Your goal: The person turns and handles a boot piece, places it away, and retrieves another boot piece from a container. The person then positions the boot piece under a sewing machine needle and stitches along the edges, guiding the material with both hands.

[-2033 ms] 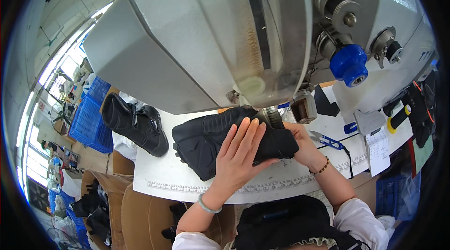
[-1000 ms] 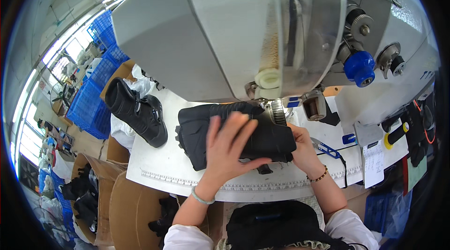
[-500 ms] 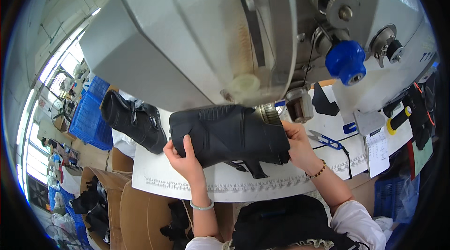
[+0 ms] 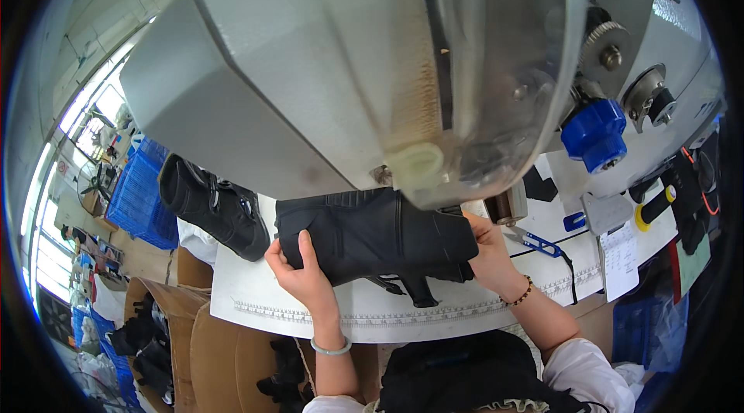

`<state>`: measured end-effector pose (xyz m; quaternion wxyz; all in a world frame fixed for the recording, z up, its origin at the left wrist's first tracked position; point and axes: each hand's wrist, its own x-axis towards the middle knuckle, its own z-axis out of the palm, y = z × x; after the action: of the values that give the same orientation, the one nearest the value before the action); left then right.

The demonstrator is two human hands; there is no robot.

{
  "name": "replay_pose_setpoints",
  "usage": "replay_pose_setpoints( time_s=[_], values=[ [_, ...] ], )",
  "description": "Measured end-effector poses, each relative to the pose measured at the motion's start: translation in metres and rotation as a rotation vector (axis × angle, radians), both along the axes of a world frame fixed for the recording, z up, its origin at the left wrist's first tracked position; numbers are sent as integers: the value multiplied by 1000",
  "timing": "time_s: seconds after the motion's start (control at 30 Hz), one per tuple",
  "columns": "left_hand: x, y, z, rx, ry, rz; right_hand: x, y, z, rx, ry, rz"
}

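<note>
Both of my hands hold a black boot upper (image 4: 364, 239) level, just below the head of a grey sewing machine (image 4: 302, 64). My left hand (image 4: 306, 277) grips its left end, thumb lying on top and the other fingers curled at the edge and underneath. At the right end, my right hand (image 4: 494, 262) pinches the edge, its fingertips partly hidden behind the material. A strap (image 4: 418, 289) hangs from the upper's near side. The machine's clear guard (image 4: 504, 142) hides the stitching area. Left of the upper lies a finished-looking black boot (image 4: 213, 208).
Blue thread snips (image 4: 539, 244) lie right of my right hand, near a paper slip (image 4: 618, 262) and a thread spool (image 4: 657, 208). A printed ruler (image 4: 372, 316) follows the white table's near edge. Cardboard boxes (image 4: 205, 351) with black pieces and blue crates (image 4: 143, 196) stand left.
My view has shifted, so the machine head and guard appear farther right and cover more of the stitching area. Both hands keep their hold on the upper, which sits slightly lower in view.
</note>
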<state>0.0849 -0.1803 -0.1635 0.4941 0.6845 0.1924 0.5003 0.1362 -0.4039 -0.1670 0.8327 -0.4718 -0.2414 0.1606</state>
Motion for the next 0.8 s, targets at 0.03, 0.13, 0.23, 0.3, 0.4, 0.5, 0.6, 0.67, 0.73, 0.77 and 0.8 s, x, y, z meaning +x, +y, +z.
replay_pose_setpoints(
  time_s=[0.03,0.13,0.23,0.3,0.4,0.5,0.6,0.67,0.73,0.77,0.8],
  values=[
    [1,1,0,-30,2,11,-1,0,0,-24,-19,-31],
    [2,3,2,-38,-5,-16,-3,0,0,-66,-47,-61],
    [1,2,6,-7,26,-4,-3,0,-2,-70,3,-79],
    [0,0,9,56,88,23,-3,0,-5,-58,49,-93],
    [-1,0,12,81,97,20,-1,-1,-6,-42,34,-83],
    [1,3,11,65,115,2,-1,-3,-3,-3,115,-45],
    [6,6,8,89,96,26,-2,-5,5,-18,57,-62],
    [6,2,8,240,103,169,-4,-10,12,-115,40,-52],
    [1,-10,11,396,105,310,-5,-18,18,-176,21,-22],
    [-4,-20,13,616,0,226,-5,-20,20,-305,10,-17],
    [-9,-30,16,884,-150,124,-5,-21,21,-253,-1,-9]
  ],
)
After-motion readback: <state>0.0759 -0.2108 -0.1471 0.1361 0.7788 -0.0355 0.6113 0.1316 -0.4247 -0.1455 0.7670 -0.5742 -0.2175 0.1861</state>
